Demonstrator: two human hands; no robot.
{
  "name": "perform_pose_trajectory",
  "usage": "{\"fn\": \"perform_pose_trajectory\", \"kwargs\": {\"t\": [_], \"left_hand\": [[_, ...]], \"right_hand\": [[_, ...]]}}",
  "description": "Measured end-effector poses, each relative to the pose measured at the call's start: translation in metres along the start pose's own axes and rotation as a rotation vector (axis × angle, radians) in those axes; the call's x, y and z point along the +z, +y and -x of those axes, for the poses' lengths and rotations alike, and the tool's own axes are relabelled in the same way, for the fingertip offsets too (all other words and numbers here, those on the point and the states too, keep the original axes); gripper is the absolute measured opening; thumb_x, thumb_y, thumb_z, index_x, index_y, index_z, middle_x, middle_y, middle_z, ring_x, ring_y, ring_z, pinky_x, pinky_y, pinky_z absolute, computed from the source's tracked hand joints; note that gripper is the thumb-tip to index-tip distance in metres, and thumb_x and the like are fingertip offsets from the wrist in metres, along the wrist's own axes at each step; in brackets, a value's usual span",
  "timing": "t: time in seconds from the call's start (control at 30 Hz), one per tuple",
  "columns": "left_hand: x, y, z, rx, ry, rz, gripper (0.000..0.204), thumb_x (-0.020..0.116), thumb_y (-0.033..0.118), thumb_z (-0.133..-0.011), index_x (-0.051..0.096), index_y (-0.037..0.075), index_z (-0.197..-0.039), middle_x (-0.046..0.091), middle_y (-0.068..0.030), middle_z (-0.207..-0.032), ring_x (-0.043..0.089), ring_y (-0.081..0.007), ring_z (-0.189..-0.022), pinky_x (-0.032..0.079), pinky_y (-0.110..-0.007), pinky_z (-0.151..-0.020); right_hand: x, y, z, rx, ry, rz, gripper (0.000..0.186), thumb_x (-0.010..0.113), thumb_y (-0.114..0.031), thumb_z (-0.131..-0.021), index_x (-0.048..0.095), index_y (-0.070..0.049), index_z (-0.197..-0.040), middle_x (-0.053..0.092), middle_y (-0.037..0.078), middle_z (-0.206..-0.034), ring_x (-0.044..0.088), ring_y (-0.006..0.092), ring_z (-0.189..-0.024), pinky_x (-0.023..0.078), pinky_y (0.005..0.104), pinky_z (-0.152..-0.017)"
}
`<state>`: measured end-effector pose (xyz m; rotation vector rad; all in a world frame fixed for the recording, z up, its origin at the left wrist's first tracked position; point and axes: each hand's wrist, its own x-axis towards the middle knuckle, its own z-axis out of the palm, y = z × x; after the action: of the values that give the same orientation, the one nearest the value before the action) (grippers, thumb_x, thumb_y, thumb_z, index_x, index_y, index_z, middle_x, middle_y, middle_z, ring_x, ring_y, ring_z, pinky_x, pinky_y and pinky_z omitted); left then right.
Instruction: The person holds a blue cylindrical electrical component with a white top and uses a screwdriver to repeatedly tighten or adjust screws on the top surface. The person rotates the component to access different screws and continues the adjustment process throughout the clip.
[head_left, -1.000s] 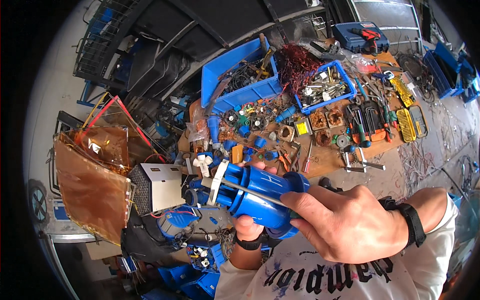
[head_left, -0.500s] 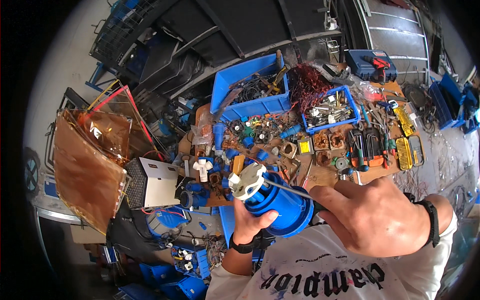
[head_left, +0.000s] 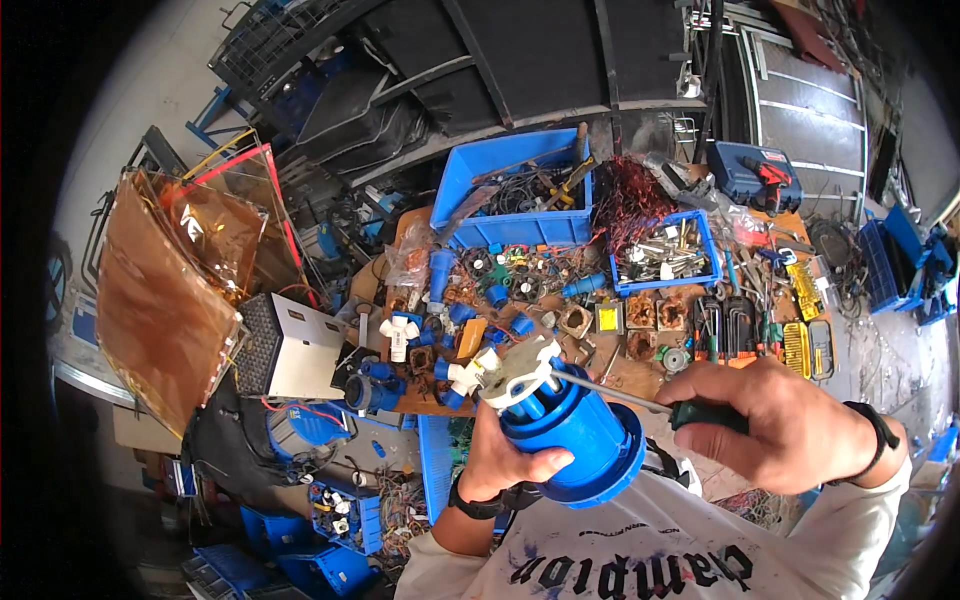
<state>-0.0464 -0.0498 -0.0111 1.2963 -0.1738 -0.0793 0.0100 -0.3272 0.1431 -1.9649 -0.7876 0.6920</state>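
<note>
My left hand [head_left: 505, 455] is wrapped round a blue plastic cylindrical housing [head_left: 570, 430], tilted, with a wide flange at its lower right end. A white lobed plastic cap [head_left: 525, 372] with a stub fitting sits on its upper left end. In my right hand [head_left: 765, 420] is a screwdriver [head_left: 705, 414] with a dark green handle. Its long metal shaft reaches left along the housing, and its tip is at the edge of the white cap; the exact contact point is too small to tell.
On the cluttered workbench stand a blue crate of tools [head_left: 515, 230], a blue tray of metal parts [head_left: 668, 285] and a white tee fitting [head_left: 398, 338]. Hex keys [head_left: 742, 320] lie at the right. A white metal box [head_left: 300, 350] and brown sheets [head_left: 165, 310] are at the left.
My right hand has shifted right and turned, so the green handle now shows. The housing has moved slightly right and down in view, still in my left hand. The whole view has shifted slightly.
</note>
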Motion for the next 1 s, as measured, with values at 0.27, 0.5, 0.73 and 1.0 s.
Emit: {"fn": "perform_pose_trajectory", "kwargs": {"t": [0.27, 0.5, 0.73, 1.0], "left_hand": [[0.0, 0.003, -0.004, -0.043, 0.095, -0.063, 0.098, 0.093, 0.033, -0.063, 0.045, -0.003, -0.141, 0.064, -0.0154, -0.124, 0.066, -0.0246, -0.112, 0.054, -0.04, -0.098], [-0.001, 0.002, -0.008, -0.091, 0.149, -0.06, 0.096, 0.092, 0.035, -0.068, 0.044, -0.001, -0.143, 0.063, -0.0132, -0.125, 0.064, -0.0228, -0.114, 0.053, -0.04, -0.1], [0.005, 0.0, -0.013, -0.193, 0.128, 0.133, 0.094, 0.093, 0.041, -0.07, 0.045, 0.001, -0.14, 0.065, -0.0119, -0.124, 0.066, -0.022, -0.111, 0.055, -0.04, -0.097], [0.01, 0.008, -0.012, -0.219, -0.02, 0.233, 0.095, 0.089, 0.041, -0.072, 0.042, -0.002, -0.142, 0.061, -0.0238, -0.13, 0.068, -0.0354, -0.112, 0.059, -0.049, -0.094]], "right_hand": [[-0.004, 0.035, -0.018, 0.342, -0.189, -0.769, 0.031, 0.062, -0.025, -0.104, 0.06, -0.004, -0.126, 0.053, -0.003, -0.07, 0.043, 0.0032, -0.055, 0.031, 0.0212, -0.042], [0.002, 0.046, -0.029, 0.383, -0.126, -0.682, 0.028, 0.063, -0.022, -0.102, 0.06, -0.003, -0.123, 0.059, 0.002, -0.072, 0.053, 0.0118, -0.051, 0.04, 0.0282, -0.043], [0.004, 0.016, -0.015, -0.159, 0.205, 0.566, 0.033, 0.073, -0.016, -0.09, 0.069, -0.004, -0.12, 0.071, 0.016, -0.087, 0.07, 0.036, -0.072, 0.056, 0.0441, -0.063], [-0.024, 0.009, -0.026, -0.031, 0.006, 0.188, 0.03, 0.069, -0.009, -0.092, 0.067, 0.004, -0.119, 0.075, 0.018, -0.095, 0.074, 0.0274, -0.078, 0.055, 0.036, -0.068]]}}
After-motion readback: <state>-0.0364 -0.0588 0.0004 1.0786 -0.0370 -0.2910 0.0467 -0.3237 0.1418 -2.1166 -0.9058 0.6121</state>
